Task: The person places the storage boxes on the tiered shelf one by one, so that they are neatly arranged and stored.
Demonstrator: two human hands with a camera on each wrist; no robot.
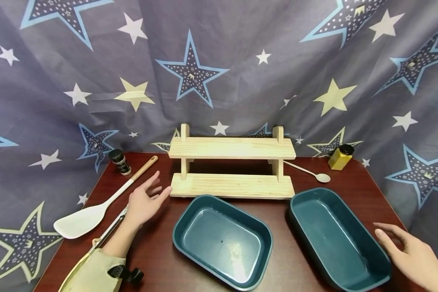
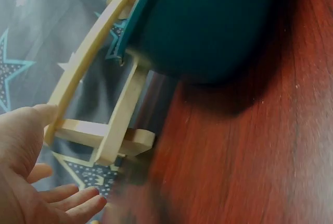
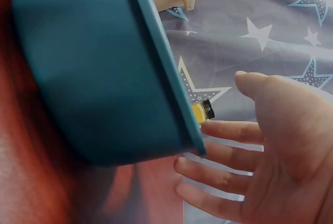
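My left hand (image 1: pixel 147 201) hovers left of the two-tier wooden rack (image 1: pixel 232 185), fingers loosely spread and holding nothing. Its thumb overlaps the lower shelf's left end in the head view. Past that hand lies a white spatula (image 1: pixel 84 219) with a wooden handle tip. On the right, my right hand (image 1: pixel 410 253) is beside the outer long side of a teal bin (image 1: pixel 339 239), relaxed and gripping nothing. In the right wrist view its fingers (image 3: pixel 218 174) reach toward the bin's rim. A second teal bin (image 1: pixel 222 243) sits in front of the rack.
A dark-capped spice jar (image 1: pixel 120 162) stands at the back left, a yellow jar (image 1: pixel 340 157) at the back right. A white spoon (image 1: pixel 322 177) lies right of the rack. Under my left forearm is a metal utensil (image 1: pixel 111 229). A star-patterned curtain (image 1: pixel 233 101) hangs behind the table.
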